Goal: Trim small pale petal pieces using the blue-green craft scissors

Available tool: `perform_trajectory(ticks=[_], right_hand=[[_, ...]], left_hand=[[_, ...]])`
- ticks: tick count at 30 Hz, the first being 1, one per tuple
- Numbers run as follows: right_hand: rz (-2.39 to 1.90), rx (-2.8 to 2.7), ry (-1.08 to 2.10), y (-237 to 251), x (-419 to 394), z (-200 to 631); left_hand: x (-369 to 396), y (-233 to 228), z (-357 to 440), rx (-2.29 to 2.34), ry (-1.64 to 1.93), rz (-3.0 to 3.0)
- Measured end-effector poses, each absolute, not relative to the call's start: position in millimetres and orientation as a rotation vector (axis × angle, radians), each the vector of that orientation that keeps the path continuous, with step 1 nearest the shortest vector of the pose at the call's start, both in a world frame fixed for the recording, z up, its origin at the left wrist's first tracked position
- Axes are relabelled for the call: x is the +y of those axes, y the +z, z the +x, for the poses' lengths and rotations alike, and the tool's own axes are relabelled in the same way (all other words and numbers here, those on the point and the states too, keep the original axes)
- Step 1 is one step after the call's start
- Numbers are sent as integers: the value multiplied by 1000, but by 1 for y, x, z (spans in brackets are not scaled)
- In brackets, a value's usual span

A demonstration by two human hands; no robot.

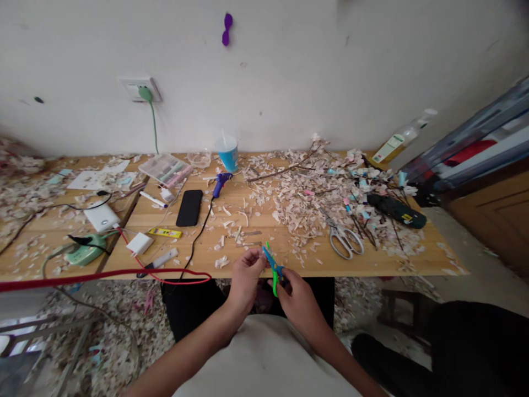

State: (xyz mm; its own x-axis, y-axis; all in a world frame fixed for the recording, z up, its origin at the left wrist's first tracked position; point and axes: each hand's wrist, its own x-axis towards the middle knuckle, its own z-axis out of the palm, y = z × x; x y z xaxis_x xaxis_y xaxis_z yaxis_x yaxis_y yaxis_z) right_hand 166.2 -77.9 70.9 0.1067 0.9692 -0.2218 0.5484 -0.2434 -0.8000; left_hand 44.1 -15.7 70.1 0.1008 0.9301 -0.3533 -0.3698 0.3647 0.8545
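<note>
Just past the table's front edge, my right hand (295, 295) grips a pair of small blue and green scissors (273, 268), their blades parted and pointing up toward my left hand. My left hand (248, 270) pinches with thumb and fingertips close beside the blades. Whatever sits in that pinch is too small to name. Pale petal-like scraps (285, 204) cover much of the wooden table (248, 267) beyond my hands. Larger grey-handled scissors (346, 242) lie to the right among the scraps.
A purple glue gun (220, 184), blue cup (227, 153) and black phone (189, 208) stand or lie left of centre. A red cable (165, 271) runs along the front edge. At right are flower branches (363, 187), a folded umbrella (397, 211) and a bottle (399, 143).
</note>
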Motion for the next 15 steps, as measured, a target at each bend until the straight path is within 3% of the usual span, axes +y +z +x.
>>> perform_trajectory(ticks=[15], right_hand=[[-1860, -1527, 965, 71, -78, 167]], left_hand=[[-12, 69, 38, 1092, 1038, 709]])
